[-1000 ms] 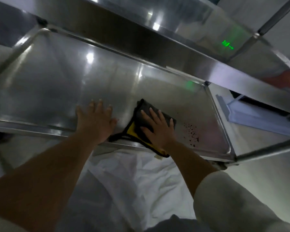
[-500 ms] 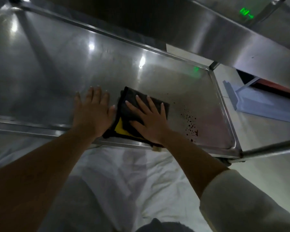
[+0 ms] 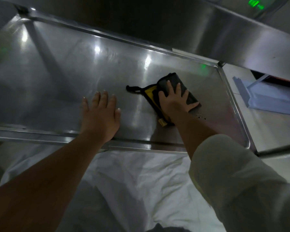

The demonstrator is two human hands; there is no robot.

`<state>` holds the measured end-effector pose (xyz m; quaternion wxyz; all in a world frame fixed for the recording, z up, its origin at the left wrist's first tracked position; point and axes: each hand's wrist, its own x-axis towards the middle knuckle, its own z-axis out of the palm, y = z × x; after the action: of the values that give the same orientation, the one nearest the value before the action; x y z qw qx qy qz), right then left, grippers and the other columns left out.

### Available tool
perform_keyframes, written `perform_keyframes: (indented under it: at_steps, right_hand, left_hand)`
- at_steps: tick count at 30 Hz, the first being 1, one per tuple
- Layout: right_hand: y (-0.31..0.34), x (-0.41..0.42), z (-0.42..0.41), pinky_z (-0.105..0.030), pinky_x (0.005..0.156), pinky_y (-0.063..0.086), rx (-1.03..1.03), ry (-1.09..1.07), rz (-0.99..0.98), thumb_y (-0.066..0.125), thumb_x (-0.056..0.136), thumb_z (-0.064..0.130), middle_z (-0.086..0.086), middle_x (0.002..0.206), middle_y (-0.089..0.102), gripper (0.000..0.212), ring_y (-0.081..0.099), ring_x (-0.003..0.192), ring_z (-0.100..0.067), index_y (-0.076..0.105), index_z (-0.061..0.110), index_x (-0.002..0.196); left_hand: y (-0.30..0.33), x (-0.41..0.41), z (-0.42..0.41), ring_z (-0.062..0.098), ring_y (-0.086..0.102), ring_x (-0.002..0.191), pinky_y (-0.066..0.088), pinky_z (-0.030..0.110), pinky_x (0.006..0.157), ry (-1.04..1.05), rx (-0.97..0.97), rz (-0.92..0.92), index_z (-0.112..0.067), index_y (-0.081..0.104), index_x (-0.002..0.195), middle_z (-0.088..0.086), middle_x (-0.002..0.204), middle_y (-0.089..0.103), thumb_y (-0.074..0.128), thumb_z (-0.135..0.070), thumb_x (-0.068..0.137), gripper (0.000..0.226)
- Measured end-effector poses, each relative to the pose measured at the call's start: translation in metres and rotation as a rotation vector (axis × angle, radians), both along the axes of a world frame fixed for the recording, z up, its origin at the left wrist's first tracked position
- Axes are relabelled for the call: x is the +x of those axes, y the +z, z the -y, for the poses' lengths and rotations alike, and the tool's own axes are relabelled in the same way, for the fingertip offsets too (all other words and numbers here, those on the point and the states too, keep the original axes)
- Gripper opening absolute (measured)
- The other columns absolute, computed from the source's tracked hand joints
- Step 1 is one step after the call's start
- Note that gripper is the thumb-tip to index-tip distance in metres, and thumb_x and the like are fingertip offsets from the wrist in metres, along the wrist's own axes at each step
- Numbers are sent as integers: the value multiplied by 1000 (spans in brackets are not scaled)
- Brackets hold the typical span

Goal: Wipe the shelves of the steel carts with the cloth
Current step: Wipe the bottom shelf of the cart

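A black and yellow cloth lies folded on the steel cart's lower shelf, toward its right end. My right hand presses flat on the cloth with spread, straight fingers. My left hand rests palm down on the bare shelf near the front rim, a short way left of the cloth and apart from it. A few dark specks sit on the shelf just right of my right wrist.
The cart's upper shelf overhangs the far side. A raised rim bounds the lower shelf on the right, with a steel leg bar beyond it. White fabric covers my lap below the front rim. A pale blue object lies on the floor at right.
My right hand has slid the cloth to the right and farther in, over most of the dark specks. The left hand has stayed flat on the shelf; a gap has opened between it and the cloth.
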<state>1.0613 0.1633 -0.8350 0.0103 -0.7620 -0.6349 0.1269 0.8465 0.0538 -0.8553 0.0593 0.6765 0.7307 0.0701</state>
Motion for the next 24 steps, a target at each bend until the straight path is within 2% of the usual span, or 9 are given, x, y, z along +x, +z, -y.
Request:
perform_keyframes:
  at_steps: [2, 5, 8, 11, 16, 20, 24]
  right_hand:
    - [2, 2, 19, -76, 101, -10, 1, 12, -6, 23, 93, 61, 5, 161, -7, 60, -12, 146, -31, 2, 48, 148]
    - [-1, 5, 60, -73, 103, -10, -12, 184, 42, 21, 94, 61, 6, 161, -11, 60, -16, 146, -28, -4, 50, 147]
    - [-3, 20, 101, -69, 105, -12, -11, 386, 49, 17, 87, 66, 12, 160, -13, 62, -19, 145, -23, -7, 56, 143]
    - [1, 43, 121, -68, 107, -10, -35, 448, 70, 13, 83, 66, 19, 158, -13, 60, -18, 146, -18, -10, 62, 138]
    - [0, 49, 117, -69, 106, -10, -4, 421, 92, 13, 85, 64, 18, 159, -11, 59, -15, 146, -18, -8, 62, 139]
    - [6, 48, 62, -73, 104, -10, -40, 301, 97, 22, 94, 59, 13, 160, -8, 56, -12, 147, -23, -1, 55, 145]
    - [15, 72, 11, -73, 105, -6, -93, 150, 33, 22, 95, 58, 10, 161, -2, 55, -5, 147, -27, 3, 52, 146]
  left_hand:
    - [0, 1, -1, 30, 12, 147, 7, 57, 116, -11, 1, -18, -18, 22, 151, 11, 160, 17, 21, -41, 99, 57]
    - [1, -1, -1, 32, 13, 147, 11, 59, 115, -26, -5, -35, -17, 22, 151, 13, 160, 17, 17, -48, 98, 62]
    - [0, -3, -1, 32, 3, 148, 3, 60, 114, -59, -46, -18, -24, 12, 153, 13, 162, 7, 10, -63, 92, 72]
    - [-4, -4, -1, 33, -3, 148, -2, 62, 114, -82, -65, -39, -34, 7, 153, 14, 162, 0, 9, -71, 87, 75]
    - [-7, -3, -1, 32, -5, 148, -3, 62, 113, -83, -63, -78, -36, 4, 153, 14, 162, -2, 9, -75, 84, 79]
    - [-5, -2, -2, 31, -7, 148, -5, 61, 114, -72, -77, -55, -37, 5, 153, 12, 162, -4, 10, -76, 83, 80]
    - [-3, -2, -1, 31, -5, 148, -3, 60, 115, -58, -78, -60, -38, 7, 152, 12, 162, -2, 10, -77, 81, 81]
